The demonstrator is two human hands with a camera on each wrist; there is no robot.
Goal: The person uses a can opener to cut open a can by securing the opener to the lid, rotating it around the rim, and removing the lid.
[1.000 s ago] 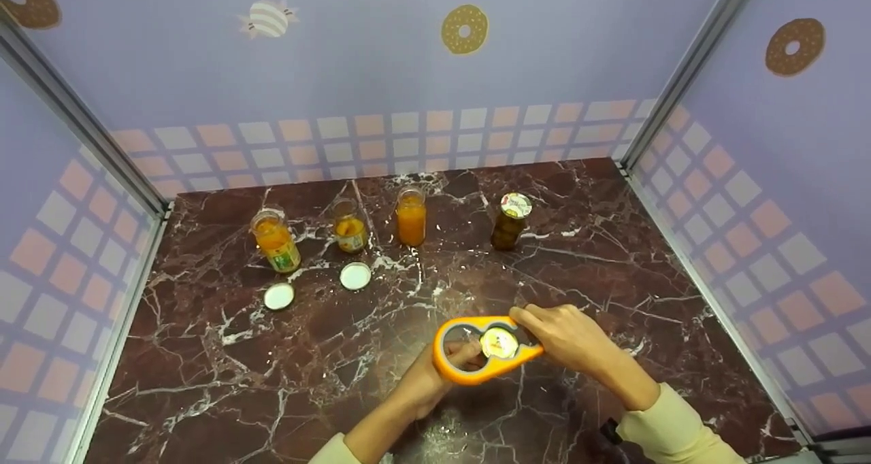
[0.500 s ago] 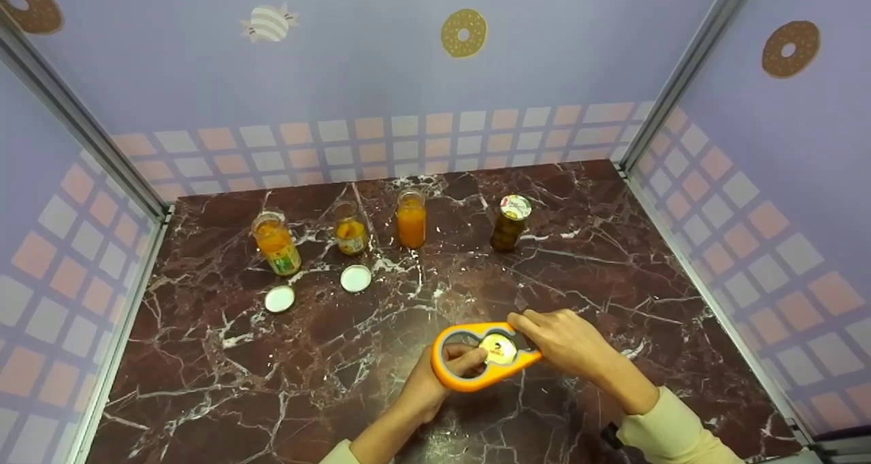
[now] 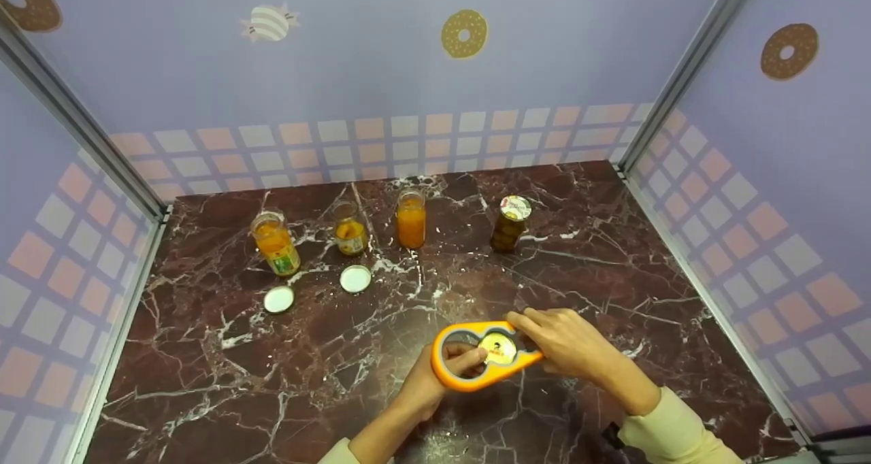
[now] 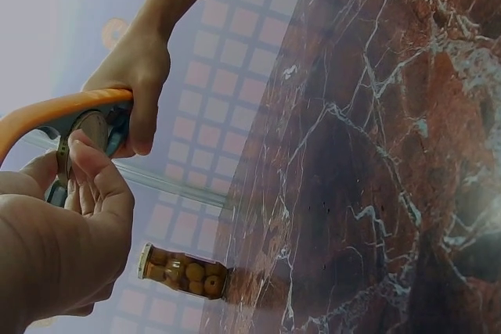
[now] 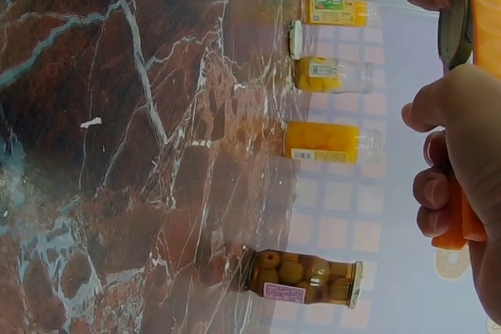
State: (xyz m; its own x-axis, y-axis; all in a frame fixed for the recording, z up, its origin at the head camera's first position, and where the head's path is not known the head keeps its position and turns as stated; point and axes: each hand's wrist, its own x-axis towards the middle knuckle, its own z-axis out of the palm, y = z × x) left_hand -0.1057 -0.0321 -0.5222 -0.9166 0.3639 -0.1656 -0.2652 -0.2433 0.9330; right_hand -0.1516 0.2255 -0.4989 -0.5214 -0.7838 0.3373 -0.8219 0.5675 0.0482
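so i'm watching this person work over a dark red, white-veined marble table (image 3: 320, 375). their right hand (image 3: 563, 339) has its fingers curled tight round the handle of a flat orange opener with grey-lined round holes (image 3: 476, 384). the left hand (image 3: 429, 382) is pinching a round yellow metal lid (image 3: 499, 349) between thumb and fingertips, and that lid sits in the smaller hole, up above the tabletop. left fingers show through the big hole. further back stand three uncapped glass jars of orange stuff: a labelled one (image 3: 277, 247), a shorter one (image 3: 350, 236) and a tall one (image 3: 411, 224). two pale round lids lie near the first two, and a capped glass jar of brownish round fruit (image 3: 507, 231) is off to the right.
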